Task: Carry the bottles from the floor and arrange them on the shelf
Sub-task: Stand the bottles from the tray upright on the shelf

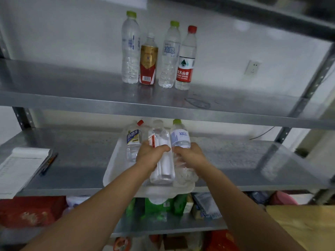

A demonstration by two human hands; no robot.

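Note:
Several bottles stand in a row on the upper metal shelf (90,98): a green-capped clear bottle (130,49), a gold and red bottle (148,62), a second green-capped bottle (169,55) and a red-capped bottle (185,60). On the middle shelf (253,160) sits a white tray (112,171). My left hand (150,156) grips a clear bottle with a white cap (162,138) over the tray. My right hand (190,154) grips a green-capped bottle (180,136) beside it. A red-capped bottle (133,140) stands in the tray to the left.
A notepad (21,165) and a pen (49,163) lie at the left of the middle shelf. Red boxes (30,211), green packs (163,205) and other goods fill the lower shelf. A wall socket (252,67) sits behind the upper shelf on the right.

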